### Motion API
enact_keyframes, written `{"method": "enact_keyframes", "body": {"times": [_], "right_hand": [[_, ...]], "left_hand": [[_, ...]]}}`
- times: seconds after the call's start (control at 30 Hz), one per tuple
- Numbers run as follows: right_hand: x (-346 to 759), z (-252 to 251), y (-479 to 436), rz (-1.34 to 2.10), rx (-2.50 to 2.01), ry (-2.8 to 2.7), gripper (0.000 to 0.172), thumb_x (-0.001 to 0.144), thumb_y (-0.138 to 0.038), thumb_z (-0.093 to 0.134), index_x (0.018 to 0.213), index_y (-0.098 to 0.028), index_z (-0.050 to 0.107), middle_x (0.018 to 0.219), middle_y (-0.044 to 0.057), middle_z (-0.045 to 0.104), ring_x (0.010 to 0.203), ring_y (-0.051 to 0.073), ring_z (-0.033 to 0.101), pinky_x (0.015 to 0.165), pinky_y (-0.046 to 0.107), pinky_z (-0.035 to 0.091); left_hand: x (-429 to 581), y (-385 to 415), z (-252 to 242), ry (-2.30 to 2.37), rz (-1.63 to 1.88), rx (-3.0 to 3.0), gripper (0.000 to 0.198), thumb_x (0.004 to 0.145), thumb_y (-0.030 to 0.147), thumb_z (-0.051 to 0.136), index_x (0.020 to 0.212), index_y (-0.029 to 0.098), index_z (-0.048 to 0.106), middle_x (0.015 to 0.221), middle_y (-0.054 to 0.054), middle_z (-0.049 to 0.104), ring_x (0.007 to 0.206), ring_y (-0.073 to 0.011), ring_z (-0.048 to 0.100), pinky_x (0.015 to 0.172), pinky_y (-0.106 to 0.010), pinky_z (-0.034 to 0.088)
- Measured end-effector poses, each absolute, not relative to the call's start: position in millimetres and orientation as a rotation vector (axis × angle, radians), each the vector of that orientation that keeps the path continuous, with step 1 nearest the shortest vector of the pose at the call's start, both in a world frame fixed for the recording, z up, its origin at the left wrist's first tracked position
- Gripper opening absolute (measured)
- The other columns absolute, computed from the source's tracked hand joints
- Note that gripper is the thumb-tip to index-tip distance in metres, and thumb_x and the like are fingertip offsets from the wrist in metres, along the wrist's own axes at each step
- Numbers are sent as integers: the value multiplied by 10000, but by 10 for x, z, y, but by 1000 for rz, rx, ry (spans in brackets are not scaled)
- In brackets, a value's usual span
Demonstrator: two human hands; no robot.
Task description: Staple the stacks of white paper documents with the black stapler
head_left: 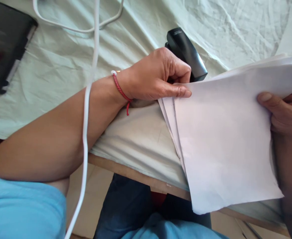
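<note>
Several white paper sheets (230,139) are held up in a slightly fanned stack over the front edge of the bed or table. My left hand (164,76) pinches the stack's upper left corner, thumb on the near face and fingers curled behind. On the right side, my right hand (284,111) grips the sheets with its thumb on top; its other fingers are partly hidden by the paper and cut off by the picture's edge. Just behind my left hand lies a black stapler (187,54), its lower part hidden by the hand.
A pale green cloth (136,30) with wrinkles covers the surface. At the upper left lies a dark smartphone (7,44). A white cable (86,116) loops over the cloth and hangs across my left forearm. The wooden edge (131,171) runs above my legs.
</note>
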State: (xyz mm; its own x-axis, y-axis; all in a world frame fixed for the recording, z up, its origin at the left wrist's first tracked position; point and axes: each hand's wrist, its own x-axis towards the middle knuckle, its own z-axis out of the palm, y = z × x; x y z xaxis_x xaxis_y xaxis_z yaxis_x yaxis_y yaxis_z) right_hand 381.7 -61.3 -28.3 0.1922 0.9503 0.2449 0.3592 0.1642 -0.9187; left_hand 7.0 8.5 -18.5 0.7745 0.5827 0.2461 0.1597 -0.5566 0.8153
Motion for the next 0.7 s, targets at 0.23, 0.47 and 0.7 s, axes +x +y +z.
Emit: {"method": "enact_keyframes", "body": {"times": [0.23, 0.47, 0.7], "right_hand": [[3775, -250, -636, 691, -1399, -1358, 397, 611, -510, 1088, 768, -218, 869, 833, 37, 818, 676, 132, 691, 545, 262, 592], [3809, -265, -583, 677, -1350, -1362, 409, 611, -479, 1096, 807, -192, 880, 853, 48, 816, 708, 109, 676, 574, 260, 555], [3894, -268, -557, 630, -1393, -1388, 380, 671, -465, 1070, 804, -173, 868, 861, 50, 794, 700, 120, 646, 560, 295, 500]], "left_hand": [[73, 37, -119, 660, 637, 2187, 702, 1032, 791, 608, 627, 218, 578, 608, 16, 496, 681, -171, 655, 730, -400, 598], [55, 69, -92, 516, 473, 2184, 398, 997, 573, 755, 762, 258, 689, 658, 13, 586, 705, -193, 643, 704, -380, 564], [106, 31, -11, 602, 501, 2085, 458, 1010, 444, 769, 657, 230, 572, 583, 50, 406, 694, -124, 390, 623, -297, 375]]}}
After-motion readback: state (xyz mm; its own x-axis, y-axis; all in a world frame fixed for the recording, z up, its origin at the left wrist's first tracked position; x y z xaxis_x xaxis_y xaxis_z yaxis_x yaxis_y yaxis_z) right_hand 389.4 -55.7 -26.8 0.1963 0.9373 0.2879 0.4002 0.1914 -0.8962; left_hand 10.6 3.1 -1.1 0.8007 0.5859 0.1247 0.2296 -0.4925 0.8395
